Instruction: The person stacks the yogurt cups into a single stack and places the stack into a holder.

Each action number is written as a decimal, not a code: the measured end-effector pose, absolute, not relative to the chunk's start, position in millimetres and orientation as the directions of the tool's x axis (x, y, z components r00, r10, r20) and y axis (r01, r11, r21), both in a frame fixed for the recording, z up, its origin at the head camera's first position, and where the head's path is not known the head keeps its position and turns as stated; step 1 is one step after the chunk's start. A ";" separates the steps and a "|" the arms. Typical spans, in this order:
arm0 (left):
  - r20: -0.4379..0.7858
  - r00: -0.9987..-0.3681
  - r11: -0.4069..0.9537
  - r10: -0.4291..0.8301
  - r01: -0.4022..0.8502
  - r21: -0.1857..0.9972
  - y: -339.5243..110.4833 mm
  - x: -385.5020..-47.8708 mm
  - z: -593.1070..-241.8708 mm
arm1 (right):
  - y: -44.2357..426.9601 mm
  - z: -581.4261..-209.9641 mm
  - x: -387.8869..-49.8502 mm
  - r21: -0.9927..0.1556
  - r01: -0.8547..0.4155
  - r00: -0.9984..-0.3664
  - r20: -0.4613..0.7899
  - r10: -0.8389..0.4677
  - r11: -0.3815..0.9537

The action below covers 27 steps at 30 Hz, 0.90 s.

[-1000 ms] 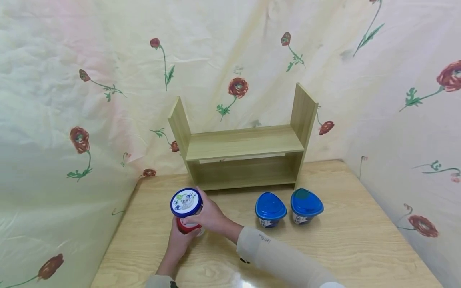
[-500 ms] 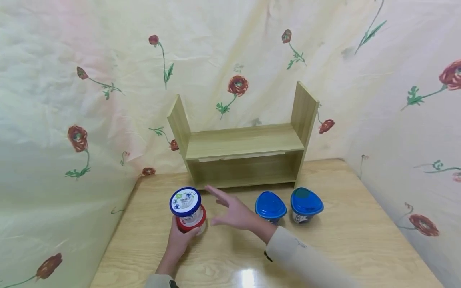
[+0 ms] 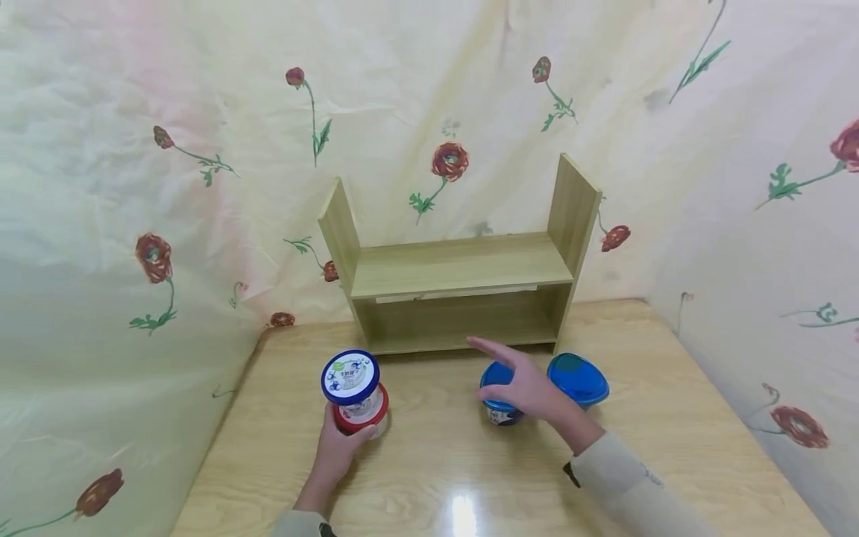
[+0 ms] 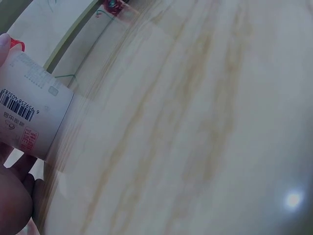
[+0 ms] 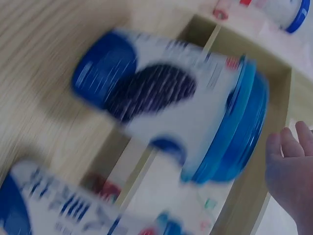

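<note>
In the head view, your left hand (image 3: pixel 338 447) grips the red-lidded tub (image 3: pixel 365 418) from the near left side, thumb across its front. On top of that tub sits the round blue-lidded tub (image 3: pixel 351 378), a white label on its lid. Your right hand (image 3: pixel 530 388) is spread, thumb and fingers apart and holding nothing; it partly covers the nearer triangular-lidded tub (image 3: pixel 497 373), and just beside that, on your right, stands the farther triangular-lidded tub (image 3: pixel 580 377). The wooden shelf (image 3: pixel 463 265) stands behind, at the back of the table (image 3: pixel 429 470), before the flowered wall covering (image 3: pixel 221 112).

In the left wrist view, your fingers (image 4: pixel 14 200) wrap a white tub body printed with a barcode (image 4: pixel 17 105), at the left edge; a sliver of red rim shows above it. The pale, streaked tabletop fills most of the rest.

In the right wrist view, one triangular-lidded tub lies across the middle, blurred, with a dark oval print on its white side. Your right hand shows at the right edge, a gap between it and the blue lid. Part of the other tub is at the lower left.
</note>
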<state>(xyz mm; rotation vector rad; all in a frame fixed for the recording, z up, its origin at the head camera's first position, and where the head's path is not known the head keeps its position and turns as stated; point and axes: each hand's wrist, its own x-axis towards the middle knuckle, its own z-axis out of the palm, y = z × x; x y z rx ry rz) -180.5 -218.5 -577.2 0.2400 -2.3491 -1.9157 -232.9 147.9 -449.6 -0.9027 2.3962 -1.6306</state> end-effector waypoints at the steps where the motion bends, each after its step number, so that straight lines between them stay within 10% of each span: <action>1: -0.027 -0.982 0.197 -0.185 -0.064 0.978 -217.4 -179.9 -577.7 | 153.7 -450.3 -233.0 -0.879 -0.400 -0.827 0.223 -0.516 0.261; 27: -0.024 -0.980 0.225 -0.200 -0.069 0.972 -218.4 -180.9 -576.8 | 164.1 -469.5 -232.0 -0.725 -0.369 -0.894 0.105 -0.436 0.581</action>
